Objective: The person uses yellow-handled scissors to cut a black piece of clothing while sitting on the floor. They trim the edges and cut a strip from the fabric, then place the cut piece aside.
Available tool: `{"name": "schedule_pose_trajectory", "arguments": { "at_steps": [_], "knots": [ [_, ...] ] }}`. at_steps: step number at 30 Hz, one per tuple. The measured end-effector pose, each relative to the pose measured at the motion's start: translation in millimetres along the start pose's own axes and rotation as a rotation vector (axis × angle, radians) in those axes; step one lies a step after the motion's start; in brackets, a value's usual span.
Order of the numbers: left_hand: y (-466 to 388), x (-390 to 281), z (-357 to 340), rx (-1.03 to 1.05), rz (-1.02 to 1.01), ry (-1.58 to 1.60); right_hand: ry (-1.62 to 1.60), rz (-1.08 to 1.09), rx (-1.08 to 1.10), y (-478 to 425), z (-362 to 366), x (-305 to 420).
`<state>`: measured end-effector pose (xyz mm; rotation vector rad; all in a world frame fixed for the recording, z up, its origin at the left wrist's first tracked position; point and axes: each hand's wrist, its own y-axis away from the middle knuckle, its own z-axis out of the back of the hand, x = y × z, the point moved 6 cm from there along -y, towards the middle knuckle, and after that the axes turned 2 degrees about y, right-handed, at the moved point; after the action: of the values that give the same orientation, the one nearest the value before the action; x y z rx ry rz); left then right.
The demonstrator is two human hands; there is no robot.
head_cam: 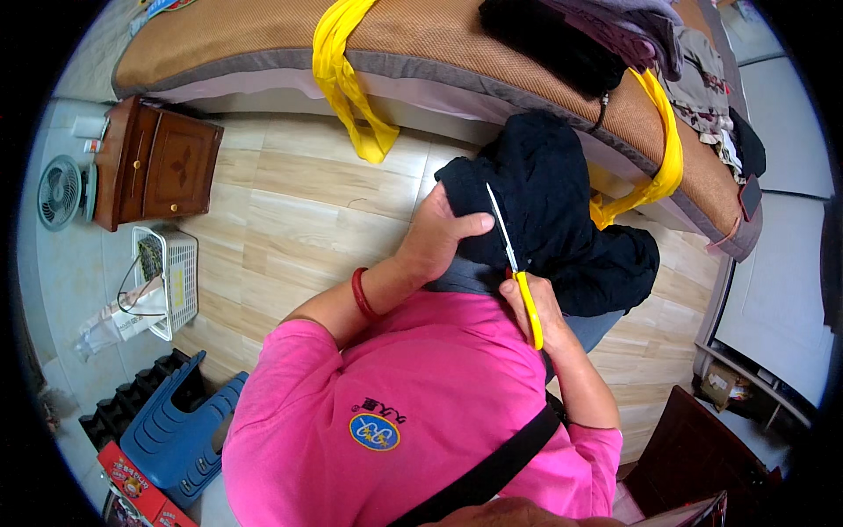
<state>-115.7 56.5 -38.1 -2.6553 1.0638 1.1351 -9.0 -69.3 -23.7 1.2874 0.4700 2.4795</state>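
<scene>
Black fabric (540, 191), apparently a garment, lies over my lap. My left hand (444, 234) grips its left end, the thumb on top and the fingers hidden underneath. In my right hand (537, 303) is a pair of scissors (527, 296) with yellow handles. Their metal blades look nearly closed and point away from me, over the cloth beside my left thumb. Whether the blades touch the cloth I cannot tell.
Ahead is a bed with a woven brown mat (421, 33), yellow cloth strips (342, 79) hanging over its edge, and folded clothes (612, 26). At left stand a wooden cabinet (174, 161), a fan (60, 191), a white basket (181, 283) and a blue plastic stool (164, 435).
</scene>
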Motion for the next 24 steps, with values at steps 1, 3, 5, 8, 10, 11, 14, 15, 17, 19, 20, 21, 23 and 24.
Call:
{"name": "schedule_pose_trajectory", "arguments": {
  "at_steps": [1,3,5,8,10,11,14,15,17,19,20,21,23,24],
  "knots": [
    [-3.2,-0.5,1.5,0.012,0.025,0.051,0.004,0.001,0.006,1.0,0.5,-1.8],
    [-10.0,-0.4,10.6,-0.029,0.06,0.065,0.035,-0.004,0.015,2.6,1.2,-2.8],
    [-16.4,2.1,25.6,-0.135,0.083,-0.007,0.039,-0.008,0.034,3.1,1.2,-2.3],
    [-19.4,5.4,24.3,-0.111,0.138,0.122,-0.001,0.004,0.065,3.2,0.4,-2.3],
    [-18.2,6.1,20.4,-0.042,0.189,0.181,-0.027,0.035,0.077,4.0,-0.9,-9.4],
    [-16.6,5.1,16.3,0.004,0.21,0.207,-0.054,0.032,0.083,4.7,-1.2,-13.4],
    [-10.1,6.7,15.3,0.009,0.2,0.194,-0.123,0.008,0.116,8.8,-1.6,-30.6],
    [-8.8,7.7,17.5,-0.011,0.184,0.173,-0.134,0.007,0.137,10.3,-0.9,-30.2],
    [-10.3,8.5,18.7,0.029,0.176,0.12,-0.157,0.005,0.18,13.8,1.7,-25.6],
    [-11.4,3.3,14.3,0.049,0.109,0.064,-0.166,0.025,0.194,14.1,2.9,-19.4],
    [-12.2,2.2,14.6,0.05,0.072,0.041,-0.171,0.036,0.201,13.8,2.7,-17.7],
    [-13.2,1.5,15.0,0.053,0.04,0.022,-0.22,0.046,0.222,13.7,0.9,-20.6],
    [-13.1,-1.1,13.9,0.053,0.014,0.0,-0.317,0.067,0.263,12.2,-3.4,-29.8],
    [-11.9,-3.9,10.9,0.049,0.019,-0.008,-0.367,0.063,0.295,11.2,-4.9,-29.6]
  ]
}}
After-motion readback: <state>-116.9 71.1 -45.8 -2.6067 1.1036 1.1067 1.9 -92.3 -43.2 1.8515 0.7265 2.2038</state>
